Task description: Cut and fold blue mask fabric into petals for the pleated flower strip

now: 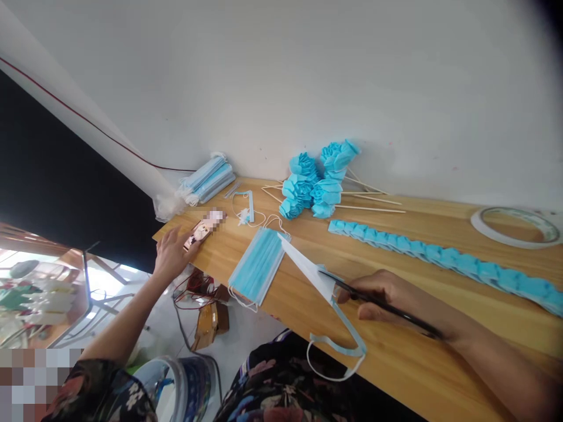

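Observation:
My left hand (171,252) is at the table's left edge, fingers apart, with the thumb touching the near end of a phone (199,233) that lies flat. My right hand (387,296) is closed around a slim black tool (396,316); its exact kind is hard to make out. Just past those fingers is a white pointed piece (310,266), its tip overlapping a corner of a blue face mask (257,266). A narrow pale-blue strip with an ear loop (352,334) hangs below the white piece, near the table's front edge.
Behind are a stack of masks (209,179), cut scraps (250,208) and blue flowers (303,184) on thin sticks (373,199). To the right lie a pleated blue strip (422,249) and a tape roll (479,225). A bucket (169,375) stands below the table (387,234).

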A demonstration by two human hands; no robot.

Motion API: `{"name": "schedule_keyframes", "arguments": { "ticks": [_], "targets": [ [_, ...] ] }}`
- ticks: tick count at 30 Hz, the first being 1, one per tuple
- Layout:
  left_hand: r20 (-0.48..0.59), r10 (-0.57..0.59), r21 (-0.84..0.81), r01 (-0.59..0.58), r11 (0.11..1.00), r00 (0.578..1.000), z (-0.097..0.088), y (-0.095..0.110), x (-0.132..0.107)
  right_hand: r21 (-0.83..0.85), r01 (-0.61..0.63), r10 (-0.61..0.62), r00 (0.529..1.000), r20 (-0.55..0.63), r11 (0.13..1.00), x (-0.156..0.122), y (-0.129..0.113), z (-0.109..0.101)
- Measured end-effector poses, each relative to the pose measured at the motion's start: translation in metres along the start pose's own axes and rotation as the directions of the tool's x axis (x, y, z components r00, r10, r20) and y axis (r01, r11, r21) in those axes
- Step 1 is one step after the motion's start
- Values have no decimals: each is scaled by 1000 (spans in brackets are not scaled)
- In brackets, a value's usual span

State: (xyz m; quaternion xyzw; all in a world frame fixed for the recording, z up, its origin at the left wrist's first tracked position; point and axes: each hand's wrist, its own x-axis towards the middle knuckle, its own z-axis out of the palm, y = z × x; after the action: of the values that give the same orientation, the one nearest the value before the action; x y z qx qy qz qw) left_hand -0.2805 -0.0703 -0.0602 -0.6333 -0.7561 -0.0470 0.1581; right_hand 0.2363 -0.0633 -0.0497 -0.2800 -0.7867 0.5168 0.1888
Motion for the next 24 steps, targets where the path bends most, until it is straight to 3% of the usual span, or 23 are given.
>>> {"name": "schedule_keyframes", "arguments": {
  "ticks": [3,5,10,13,16,20,24],
  "targets": [
    [10,29,19,-29,999,1000,7,2,-4,-17,-8,8,1000,16,1000,0,1,1],
    [25,56,7,-56,998,998,13,8,5,-26,-18,18,1000,8,999,-1,1,1],
    [0,48,-121,-48,991,999,18,31,71,-36,-21,20,1000,-20,999,-2,-1,3],
    [-161,-15,-262,-28,965,987,4,41,114,-54,-16,15,1000,-12,998,-2,1,3],
    [-344,23,-330,-144,933,939,-19,46,137,-107,-39,44,998,47,993,-2,4,3],
    [-389,91,-316,-225,922,917,-36,49,140,-131,-75,84,994,69,989,-2,4,4],
    [-308,97,-328,-202,923,946,-30,44,130,-129,-62,71,995,66,990,-2,0,5]
  ]
}}
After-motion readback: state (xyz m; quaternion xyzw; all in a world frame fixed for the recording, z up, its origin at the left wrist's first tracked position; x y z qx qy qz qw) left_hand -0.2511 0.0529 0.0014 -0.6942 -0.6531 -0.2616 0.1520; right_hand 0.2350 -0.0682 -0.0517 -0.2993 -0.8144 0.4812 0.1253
